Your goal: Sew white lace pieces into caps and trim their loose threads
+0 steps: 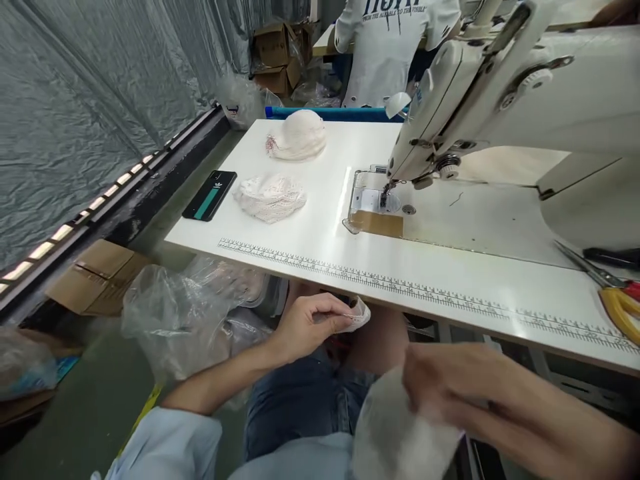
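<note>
Just below the table's front edge, my left hand (313,327) pinches a small folded piece of white fabric (358,315) between thumb and fingers. Lower and to the right, my right hand (440,383) is smeared by motion, its fingers closed on a white cloth (400,427) that hangs over my lap. On the white table lie a crumpled piece of white lace fabric (271,197) and, behind it, a rounded cream fabric piece (299,135). The sewing machine (450,113) stands at the right, its needle and presser foot (385,195) over the plate.
A phone (210,195) lies at the table's left edge. Scissors (600,273) with yellow handles rest at the far right. A printed ruler (350,273) runs along the front edge. Plastic bags (175,320) and a cardboard box (97,277) are at the left. A person (387,53) sits beyond the table.
</note>
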A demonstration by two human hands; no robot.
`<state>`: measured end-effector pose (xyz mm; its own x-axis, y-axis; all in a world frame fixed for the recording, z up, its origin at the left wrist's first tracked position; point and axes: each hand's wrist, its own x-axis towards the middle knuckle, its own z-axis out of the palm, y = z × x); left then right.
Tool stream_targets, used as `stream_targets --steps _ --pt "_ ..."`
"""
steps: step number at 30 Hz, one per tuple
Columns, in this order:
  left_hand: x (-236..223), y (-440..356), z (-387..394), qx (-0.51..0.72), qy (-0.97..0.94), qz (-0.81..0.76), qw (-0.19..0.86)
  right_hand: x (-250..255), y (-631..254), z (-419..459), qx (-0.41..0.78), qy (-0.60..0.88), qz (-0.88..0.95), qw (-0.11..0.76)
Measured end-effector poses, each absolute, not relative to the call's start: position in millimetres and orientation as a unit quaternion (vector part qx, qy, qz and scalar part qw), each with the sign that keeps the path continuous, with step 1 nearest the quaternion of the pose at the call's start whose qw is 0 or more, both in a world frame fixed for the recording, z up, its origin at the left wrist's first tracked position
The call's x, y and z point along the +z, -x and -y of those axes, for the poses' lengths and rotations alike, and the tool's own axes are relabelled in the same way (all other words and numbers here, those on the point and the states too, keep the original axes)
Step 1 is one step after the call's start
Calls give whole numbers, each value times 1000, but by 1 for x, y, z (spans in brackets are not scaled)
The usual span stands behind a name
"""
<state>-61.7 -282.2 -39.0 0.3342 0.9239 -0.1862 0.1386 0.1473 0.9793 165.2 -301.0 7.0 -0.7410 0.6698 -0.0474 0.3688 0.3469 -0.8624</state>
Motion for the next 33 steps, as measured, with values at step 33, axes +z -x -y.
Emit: stream_targets --steps 33 --pt "-56 74 292 246 -434 -510 700 -64 -138 288 485 419 739 206"
